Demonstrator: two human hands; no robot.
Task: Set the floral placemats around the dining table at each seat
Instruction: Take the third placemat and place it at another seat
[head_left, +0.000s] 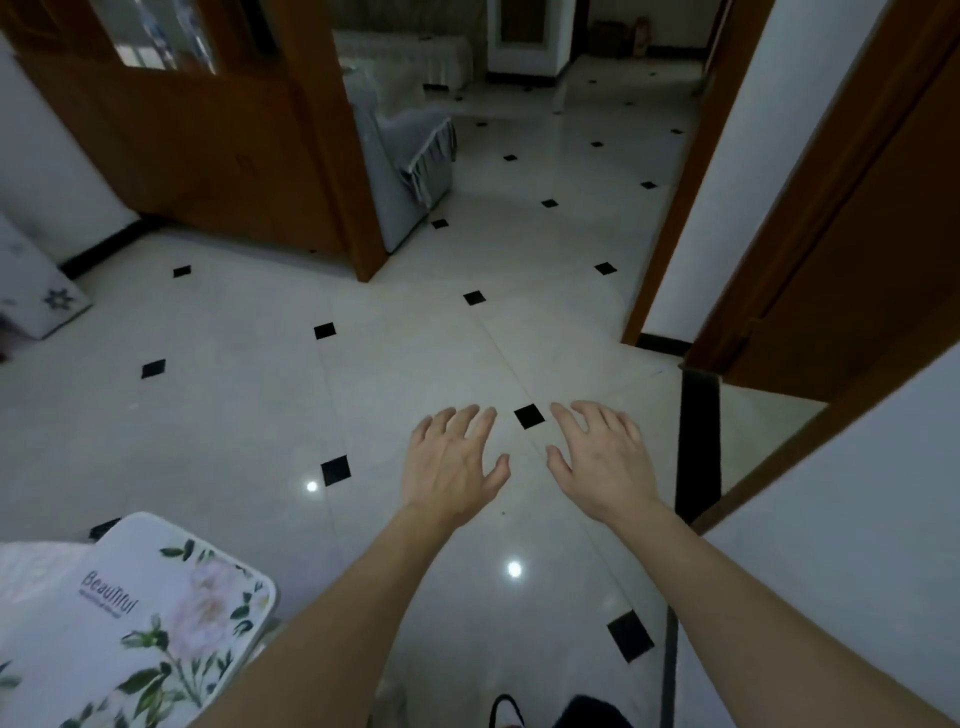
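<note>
A floral placemat (140, 623), white with pink flowers, green leaves and the word "Beautiful", lies at the bottom left corner of the view on a light surface. Both my arms stretch forward over the tiled floor. My left hand (454, 462) is held palm down with fingers spread and holds nothing. My right hand (602, 457) is beside it, also palm down with fingers spread and empty. Both hands are well to the right of the placemat and apart from it. The dining table itself is not clearly in view.
White floor tiles (415, 364) with small black diamond insets fill the middle. A wooden door and frame (208, 145) stand at the back left, a grey covered sofa (410, 156) behind it. A wooden door frame (810, 249) and white wall are on the right. Another patterned mat (47, 296) lies at far left.
</note>
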